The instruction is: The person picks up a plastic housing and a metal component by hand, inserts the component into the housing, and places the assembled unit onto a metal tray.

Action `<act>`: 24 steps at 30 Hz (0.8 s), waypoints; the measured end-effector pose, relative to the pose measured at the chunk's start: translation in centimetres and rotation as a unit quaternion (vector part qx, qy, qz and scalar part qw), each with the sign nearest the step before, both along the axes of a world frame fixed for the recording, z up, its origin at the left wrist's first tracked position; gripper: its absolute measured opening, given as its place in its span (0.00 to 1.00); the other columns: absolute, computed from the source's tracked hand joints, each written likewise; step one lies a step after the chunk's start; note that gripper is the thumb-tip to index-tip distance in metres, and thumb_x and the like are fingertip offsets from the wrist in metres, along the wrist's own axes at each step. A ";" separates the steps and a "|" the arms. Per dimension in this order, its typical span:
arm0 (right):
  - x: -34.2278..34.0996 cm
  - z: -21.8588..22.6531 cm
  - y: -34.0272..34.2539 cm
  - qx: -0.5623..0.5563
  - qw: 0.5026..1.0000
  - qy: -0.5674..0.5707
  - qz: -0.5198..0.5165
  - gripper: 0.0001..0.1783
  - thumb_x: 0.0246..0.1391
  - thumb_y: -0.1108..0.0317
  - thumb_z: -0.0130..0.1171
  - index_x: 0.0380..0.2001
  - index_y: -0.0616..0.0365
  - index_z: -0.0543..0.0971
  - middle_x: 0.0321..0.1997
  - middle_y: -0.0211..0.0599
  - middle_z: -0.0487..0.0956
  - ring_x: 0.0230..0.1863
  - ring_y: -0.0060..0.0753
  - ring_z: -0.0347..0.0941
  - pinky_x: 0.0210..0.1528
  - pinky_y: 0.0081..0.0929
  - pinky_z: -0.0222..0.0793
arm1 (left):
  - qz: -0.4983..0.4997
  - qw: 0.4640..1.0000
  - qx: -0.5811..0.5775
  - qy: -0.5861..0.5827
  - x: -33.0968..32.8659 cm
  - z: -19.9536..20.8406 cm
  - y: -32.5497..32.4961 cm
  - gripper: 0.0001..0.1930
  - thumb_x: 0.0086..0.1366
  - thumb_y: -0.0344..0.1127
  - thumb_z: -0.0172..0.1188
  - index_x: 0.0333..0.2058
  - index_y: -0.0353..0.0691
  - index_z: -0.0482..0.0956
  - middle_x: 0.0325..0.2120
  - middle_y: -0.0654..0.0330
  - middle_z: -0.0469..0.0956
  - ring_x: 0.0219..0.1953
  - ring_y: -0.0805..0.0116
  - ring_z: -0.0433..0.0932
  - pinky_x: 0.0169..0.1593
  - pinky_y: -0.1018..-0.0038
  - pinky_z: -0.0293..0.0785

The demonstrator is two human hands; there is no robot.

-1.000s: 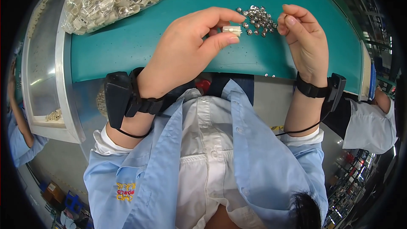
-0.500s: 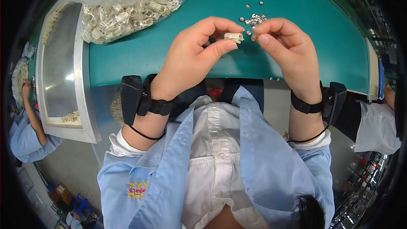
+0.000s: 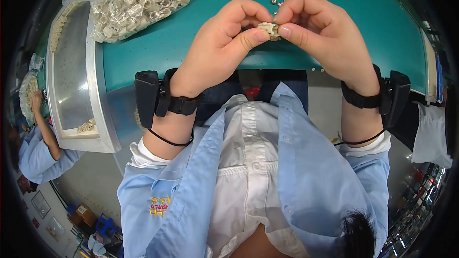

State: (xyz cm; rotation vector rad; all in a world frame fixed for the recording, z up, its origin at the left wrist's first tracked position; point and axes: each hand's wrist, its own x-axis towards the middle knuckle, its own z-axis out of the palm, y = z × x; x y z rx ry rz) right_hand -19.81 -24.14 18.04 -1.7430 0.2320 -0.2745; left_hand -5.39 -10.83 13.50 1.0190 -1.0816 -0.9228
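A small cream plastic part [image 3: 268,29], short and tube-like with notches, is held up over the near side of the green tabletop. My left hand [image 3: 217,48] pinches it between thumb and index finger from the left. From the other side my right hand [image 3: 330,38] closes thumb and fingertips against its right end. Whether something small also sits between the right fingertips is hidden. Just beyond the hands lie several small shiny metal pieces [image 3: 274,2], partly covered by the right fingers.
At the far left a clear plastic bag [image 3: 129,16] bulges with cream parts. Beside it stands a metal-framed tray [image 3: 99,81] with a few cream parts inside. The green tabletop [image 3: 382,33] ends close in front of me. Another person's arm [image 3: 45,126] is at the left.
My right hand has come left to meet the cream part, which was apart from it before. The part has turned in the left fingers. The whole view has shifted, with the table higher up.
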 end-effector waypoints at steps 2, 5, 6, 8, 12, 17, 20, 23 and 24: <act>0.1 0.5 -0.2 -0.026 0.999 0.017 0.012 0.06 0.52 0.74 0.56 0.33 0.61 0.71 0.32 0.25 0.72 0.34 0.15 0.66 0.38 0.14 0.64 | -0.015 1.000 0.002 -0.010 0.2 0.0 0.0 0.08 0.63 0.29 0.52 0.40 0.35 0.69 0.33 0.63 0.74 0.38 0.77 0.73 0.43 0.80 0.69; 0.0 1.1 -0.3 -0.079 0.995 0.051 0.038 0.05 0.52 0.74 0.57 0.31 0.61 0.71 0.32 0.24 0.72 0.33 0.15 0.66 0.36 0.14 0.63 | -0.045 0.999 0.004 -0.030 0.3 0.0 0.0 0.07 0.63 0.29 0.52 0.40 0.36 0.68 0.32 0.63 0.74 0.38 0.76 0.73 0.42 0.80 0.69; 0.1 1.1 -0.2 -0.106 0.992 0.050 0.042 0.06 0.51 0.74 0.57 0.31 0.60 0.71 0.31 0.24 0.72 0.32 0.15 0.65 0.36 0.15 0.63 | -0.042 0.998 0.008 -0.047 0.2 0.0 0.1 0.07 0.63 0.30 0.52 0.39 0.35 0.68 0.32 0.63 0.74 0.37 0.76 0.73 0.42 0.80 0.69; 0.2 1.3 -0.1 -0.160 0.985 0.047 0.051 0.07 0.49 0.74 0.58 0.30 0.59 0.70 0.29 0.25 0.72 0.31 0.17 0.65 0.34 0.16 0.63 | -0.035 0.996 0.017 -0.080 0.2 0.0 0.2 0.07 0.64 0.30 0.51 0.38 0.35 0.69 0.31 0.63 0.74 0.36 0.76 0.72 0.41 0.80 0.69; 0.4 2.1 0.7 -0.286 0.956 0.057 0.041 0.08 0.46 0.74 0.60 0.29 0.59 0.70 0.26 0.30 0.72 0.29 0.25 0.67 0.32 0.21 0.64 | -0.027 0.983 0.037 -0.179 0.7 0.4 0.3 0.06 0.64 0.32 0.51 0.37 0.35 0.70 0.31 0.64 0.74 0.34 0.77 0.71 0.39 0.80 0.69; 0.9 2.0 1.0 -0.443 0.891 -0.076 0.055 0.09 0.43 0.74 0.60 0.28 0.59 0.70 0.25 0.34 0.72 0.28 0.34 0.68 0.30 0.27 0.64 | -0.051 0.992 0.028 -0.113 0.9 0.1 0.1 0.06 0.65 0.33 0.50 0.36 0.36 0.70 0.30 0.65 0.73 0.32 0.77 0.70 0.38 0.80 0.68; 0.8 2.0 1.1 -0.484 0.870 -0.080 0.051 0.08 0.43 0.74 0.59 0.27 0.59 0.70 0.25 0.36 0.71 0.28 0.39 0.67 0.29 0.30 0.63 | -0.047 0.995 0.028 -0.086 0.7 0.4 0.0 0.07 0.66 0.34 0.49 0.36 0.36 0.70 0.29 0.66 0.72 0.31 0.78 0.69 0.36 0.81 0.67; 1.1 1.9 1.3 -0.489 0.868 -0.078 0.031 0.08 0.43 0.74 0.59 0.26 0.59 0.70 0.23 0.36 0.70 0.28 0.39 0.67 0.29 0.31 0.62 | -0.028 0.995 0.025 -0.097 0.7 0.6 0.0 0.08 0.66 0.35 0.48 0.36 0.36 0.70 0.28 0.67 0.71 0.29 0.78 0.68 0.35 0.81 0.67; 1.1 1.9 1.4 -0.491 0.868 -0.076 0.022 0.08 0.43 0.75 0.59 0.26 0.59 0.70 0.23 0.36 0.70 0.27 0.39 0.67 0.29 0.31 0.62 | -0.018 0.994 0.024 -0.102 0.7 0.6 0.0 0.09 0.67 0.36 0.48 0.36 0.36 0.71 0.27 0.67 0.71 0.29 0.79 0.67 0.35 0.82 0.66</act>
